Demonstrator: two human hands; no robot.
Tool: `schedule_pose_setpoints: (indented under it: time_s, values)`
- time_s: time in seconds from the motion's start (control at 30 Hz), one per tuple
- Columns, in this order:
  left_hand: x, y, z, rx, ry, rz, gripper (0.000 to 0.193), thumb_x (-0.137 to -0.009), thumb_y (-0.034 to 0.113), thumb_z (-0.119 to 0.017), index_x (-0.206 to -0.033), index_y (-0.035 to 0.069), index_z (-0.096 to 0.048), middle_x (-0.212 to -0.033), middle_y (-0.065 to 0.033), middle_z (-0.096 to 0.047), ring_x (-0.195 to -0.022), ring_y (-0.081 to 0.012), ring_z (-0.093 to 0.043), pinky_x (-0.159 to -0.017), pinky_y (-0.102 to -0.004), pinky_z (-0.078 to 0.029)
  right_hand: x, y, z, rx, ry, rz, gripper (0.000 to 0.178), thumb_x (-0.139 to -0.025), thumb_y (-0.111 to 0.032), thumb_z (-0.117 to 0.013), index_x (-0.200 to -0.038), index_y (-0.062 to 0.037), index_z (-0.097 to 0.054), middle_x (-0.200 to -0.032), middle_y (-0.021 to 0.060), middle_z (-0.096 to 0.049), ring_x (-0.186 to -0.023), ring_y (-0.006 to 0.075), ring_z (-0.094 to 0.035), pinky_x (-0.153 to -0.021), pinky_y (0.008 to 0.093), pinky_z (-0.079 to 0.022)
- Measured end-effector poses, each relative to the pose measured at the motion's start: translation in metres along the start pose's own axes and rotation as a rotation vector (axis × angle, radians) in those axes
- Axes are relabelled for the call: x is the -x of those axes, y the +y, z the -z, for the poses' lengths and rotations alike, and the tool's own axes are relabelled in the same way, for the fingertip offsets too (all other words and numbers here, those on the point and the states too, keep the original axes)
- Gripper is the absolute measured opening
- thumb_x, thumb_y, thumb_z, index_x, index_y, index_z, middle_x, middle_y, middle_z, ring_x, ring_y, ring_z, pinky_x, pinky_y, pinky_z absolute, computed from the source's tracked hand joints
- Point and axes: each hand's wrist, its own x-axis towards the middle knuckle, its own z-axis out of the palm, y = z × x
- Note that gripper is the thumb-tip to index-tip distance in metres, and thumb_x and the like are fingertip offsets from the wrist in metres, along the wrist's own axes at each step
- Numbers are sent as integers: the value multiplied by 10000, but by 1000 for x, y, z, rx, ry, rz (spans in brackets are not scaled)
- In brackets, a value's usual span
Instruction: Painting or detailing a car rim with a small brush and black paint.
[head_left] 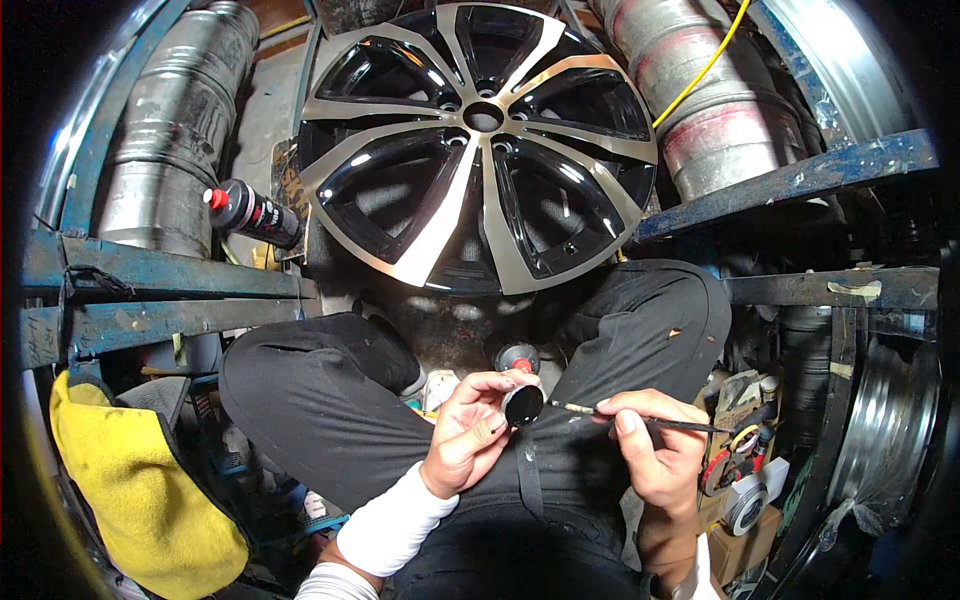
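Observation:
My left hand (467, 432), with a white sleeve at the wrist, is closed around a small round cup (523, 406) that looks black inside. In a pinch, my right hand (655, 445) holds a thin paintbrush (672, 424). Its pale tip points left and lies close to the cup's rim; whether they touch I cannot tell. Beyond my knees stands a large alloy wheel (470, 185), black with bright machined spoke faces, its face turned up toward me. A dark bottle with a red cap (518, 358) is partly hidden behind my left hand.
Blue metal racks (165, 320) flank me, with silver wheel rims (175, 140) on them. A black bottle with a red cap (255, 212) leans by the wheel's left edge. A yellow cloth (140, 490) hangs at left. Tape rolls (745, 510) and a cardboard box (745, 550) are at lower right.

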Motion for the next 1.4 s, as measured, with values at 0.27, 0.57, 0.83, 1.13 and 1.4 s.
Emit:
schedule_pose_setpoints:
  time_s: [0.27, 0.57, 0.83, 1.13, 1.4]
  values:
    - [-1, -2, 2, -95, 23, -18, 386, -957, 141, -660, -1308, 95, -506, -1377, -196, -492, -1156, -275, -594, -951, -439, -540, 4, 6, 3, -161, 17, -74, 135, -858, -34, -633, -938, 32, -721, -829, 112, -724, -714, 167, -676, -683, 282, -519]
    - [0, 0, 3, -117, 17, -16, 403, -944, 154, -680, -1300, 88, -502, -1378, -202, -489, -1154, -275, -591, -949, -437, -536, 3, 19, 0, -170, 12, -65, 161, -858, -43, -626, -965, 41, -713, -827, 101, -707, -702, 132, -642, -669, 250, -497]
    - [0, 0, 0, -11, -10, -26, 394, -942, 57, -642, -1311, 22, -507, -1388, -202, -528, -1313, -261, -494, -1144, -399, -332, 3, 16, 1, -212, 43, -60, 153, -842, -47, -630, -942, 34, -713, -814, 103, -708, -695, 156, -653, -673, 272, -513]
    - [0, 0, -3, -63, 10, -18, 364, -942, 41, -633, -1286, 24, -515, -1378, -199, -533, -1319, -264, -486, -1146, -406, -328, -6, -8, 0, 169, -118, 295, 188, -731, -8, -698, -916, -23, -733, -841, 111, -732, -681, 227, -700, -631, 307, -516]
    - [0, -1, -2, -64, 14, -19, 370, -945, 56, -639, -1292, 30, -512, -1380, -200, -531, -1317, -260, -486, -1136, -399, -342, -8, -13, -2, 172, -126, 284, 184, -736, -4, -694, -914, -29, -732, -855, 115, -735, -646, 223, -678, -621, 310, -512]
